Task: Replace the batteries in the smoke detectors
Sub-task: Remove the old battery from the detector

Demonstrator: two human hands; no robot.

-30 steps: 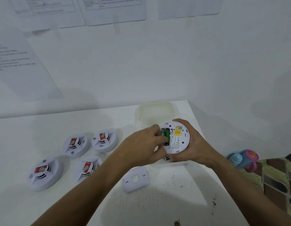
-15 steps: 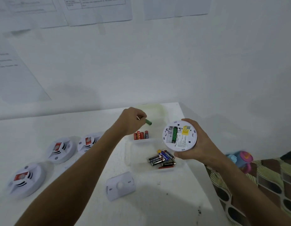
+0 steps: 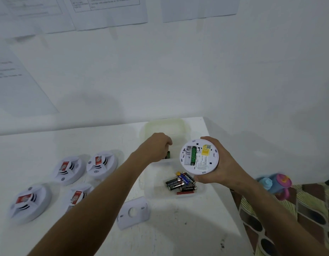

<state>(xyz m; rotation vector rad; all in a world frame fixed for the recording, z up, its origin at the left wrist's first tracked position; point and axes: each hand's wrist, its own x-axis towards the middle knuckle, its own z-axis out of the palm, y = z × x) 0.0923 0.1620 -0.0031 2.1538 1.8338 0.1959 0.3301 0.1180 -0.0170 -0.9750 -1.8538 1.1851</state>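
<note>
- i see my right hand holding the round white plastic smoke detector up above the right edge of the white surface, back side toward me; the fingers curl under its lower rim and the thumb wraps over the top.
- my left hand reaches into the far compartment of the clear plastic tray, fingers bent down over a small green and dark battery; i cannot tell whether they grip it or have let it go.
- half a second ago that hand was higher, pinching a green battery above the tray; now it has dropped low into the compartment, and the detector has barely shifted.
- the detector's open bay shows one green cell on the right and a vacant slot on the left, with a yellow sticker and fine print beside it.
- a loose pile of black and blue batteries lies in the tray's near compartment, just below the detector.
- four white detectors with red labels sit at left, and a white mounting plate lies near the tray.
</note>
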